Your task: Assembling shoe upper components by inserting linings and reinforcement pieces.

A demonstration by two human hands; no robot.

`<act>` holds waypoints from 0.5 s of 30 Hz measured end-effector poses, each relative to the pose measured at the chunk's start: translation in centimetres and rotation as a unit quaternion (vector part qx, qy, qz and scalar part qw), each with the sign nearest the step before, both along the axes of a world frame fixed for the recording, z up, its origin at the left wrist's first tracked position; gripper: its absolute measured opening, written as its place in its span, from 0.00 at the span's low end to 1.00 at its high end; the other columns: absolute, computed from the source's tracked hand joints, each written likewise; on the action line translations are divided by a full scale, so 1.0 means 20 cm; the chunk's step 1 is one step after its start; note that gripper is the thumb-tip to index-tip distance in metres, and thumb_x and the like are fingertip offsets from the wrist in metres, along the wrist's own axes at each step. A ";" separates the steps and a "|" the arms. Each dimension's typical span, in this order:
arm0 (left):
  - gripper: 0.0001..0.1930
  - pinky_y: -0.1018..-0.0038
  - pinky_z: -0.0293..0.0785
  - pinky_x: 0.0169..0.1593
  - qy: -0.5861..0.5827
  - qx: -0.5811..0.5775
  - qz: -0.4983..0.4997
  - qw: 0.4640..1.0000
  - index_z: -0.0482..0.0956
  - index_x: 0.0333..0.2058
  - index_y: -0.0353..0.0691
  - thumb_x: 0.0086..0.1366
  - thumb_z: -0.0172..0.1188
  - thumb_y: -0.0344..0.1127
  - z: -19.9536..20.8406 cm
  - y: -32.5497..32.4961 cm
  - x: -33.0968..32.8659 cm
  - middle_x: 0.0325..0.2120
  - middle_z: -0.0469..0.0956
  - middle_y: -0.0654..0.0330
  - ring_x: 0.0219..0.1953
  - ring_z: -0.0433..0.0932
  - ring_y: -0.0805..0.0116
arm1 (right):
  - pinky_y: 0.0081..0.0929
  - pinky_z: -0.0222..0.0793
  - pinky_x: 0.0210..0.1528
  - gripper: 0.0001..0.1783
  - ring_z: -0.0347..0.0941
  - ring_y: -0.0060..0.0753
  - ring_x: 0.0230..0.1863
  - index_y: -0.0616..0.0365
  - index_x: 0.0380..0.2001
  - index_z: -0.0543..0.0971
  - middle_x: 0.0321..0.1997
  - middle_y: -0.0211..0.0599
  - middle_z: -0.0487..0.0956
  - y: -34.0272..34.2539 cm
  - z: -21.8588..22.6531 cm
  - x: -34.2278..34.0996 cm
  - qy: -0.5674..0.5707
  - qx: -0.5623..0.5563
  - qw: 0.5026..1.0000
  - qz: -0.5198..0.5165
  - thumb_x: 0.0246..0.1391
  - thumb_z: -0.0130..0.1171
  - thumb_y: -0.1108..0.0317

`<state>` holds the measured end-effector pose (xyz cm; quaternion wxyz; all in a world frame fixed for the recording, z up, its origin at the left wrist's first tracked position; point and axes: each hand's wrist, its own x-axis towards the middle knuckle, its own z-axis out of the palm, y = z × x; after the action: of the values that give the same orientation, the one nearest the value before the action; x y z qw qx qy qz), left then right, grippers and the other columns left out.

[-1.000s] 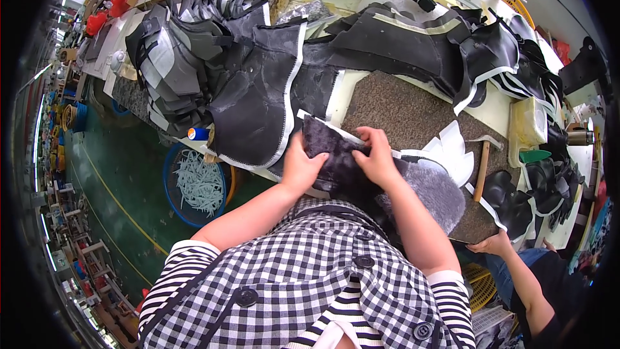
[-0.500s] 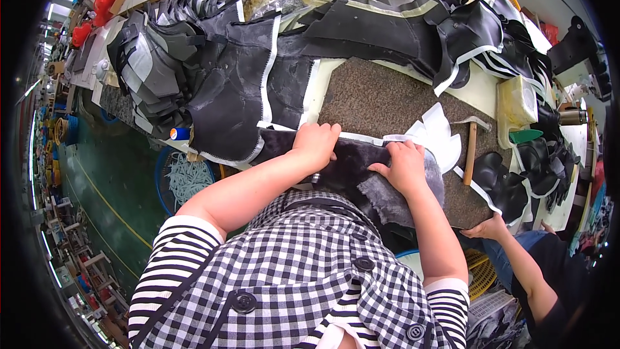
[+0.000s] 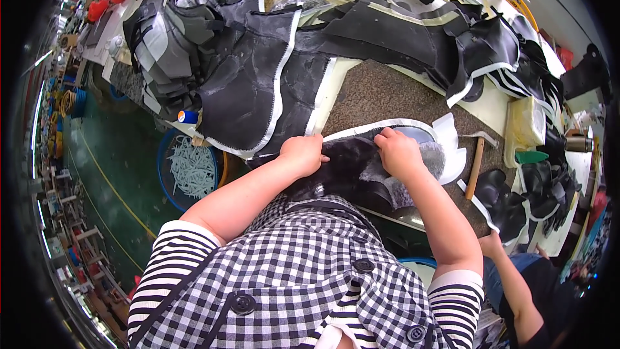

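A black furry piece [image 3: 349, 160] with a grey fur patch [image 3: 431, 158] lies along the near edge of a brown speckled board [image 3: 384, 94]. A white strip [image 3: 387, 123] curves along its far edge. My left hand [image 3: 301, 155] is closed on the left part of the fur, its fingertips tucked under and hidden. Further right, my right hand [image 3: 398, 153] pinches the far edge of the fur with bent fingers. White petal-shaped pieces [image 3: 456, 155] stick out beyond the piece's right end. A wooden-handled hammer [image 3: 476, 168] rests on the board to the right.
Black white-edged leather pieces [image 3: 248, 84] are stacked at left, with more [image 3: 387, 32] behind the board. A blue basket [image 3: 166, 187] of pale strips stands below left. A yellowish block [image 3: 526, 119] sits at right. Another person's hand [image 3: 491, 245] touches the board's right corner.
The furry piece now has its white strip curving up and more of its grey end showing. My right hand has shifted slightly left along the edge; my left hand moved slightly down. The view has shifted.
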<state>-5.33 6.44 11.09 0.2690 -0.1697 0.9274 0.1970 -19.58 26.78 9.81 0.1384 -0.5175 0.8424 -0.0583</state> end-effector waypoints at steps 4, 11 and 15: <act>0.16 0.56 0.75 0.42 -0.017 0.019 -0.007 1.000 0.74 0.36 0.33 0.61 0.61 0.42 -0.04 -0.03 0.00 0.32 0.81 0.46 0.39 0.80 0.47 | 0.37 0.75 0.37 0.04 0.75 0.39 0.42 0.52 0.29 0.76 0.37 0.33 0.76 0.02 0.02 0.00 0.010 -0.082 0.985 0.149 0.47 0.57 0.68; 0.18 0.57 0.75 0.43 -0.054 0.008 -0.011 0.998 0.75 0.37 0.34 0.62 0.60 0.46 0.00 -0.04 -0.01 0.34 0.81 0.47 0.41 0.80 0.48 | 0.36 0.76 0.39 0.07 0.74 0.40 0.45 0.55 0.29 0.75 0.37 0.35 0.76 -0.02 0.02 -0.05 -0.020 -0.035 0.994 0.100 0.47 0.60 0.65; 0.21 0.56 0.74 0.43 -0.052 0.020 0.036 0.998 0.74 0.40 0.33 0.61 0.61 0.48 -0.02 -0.05 0.06 0.33 0.80 0.47 0.40 0.80 0.47 | 0.40 0.74 0.40 0.11 0.75 0.44 0.44 0.58 0.30 0.76 0.38 0.39 0.77 -0.12 0.00 -0.06 -0.035 -0.006 0.999 0.034 0.45 0.64 0.64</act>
<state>-4.08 5.39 10.62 0.3132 -0.2080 0.9011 0.2160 -20.85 24.40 9.81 0.1663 -0.5441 0.8188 -0.0767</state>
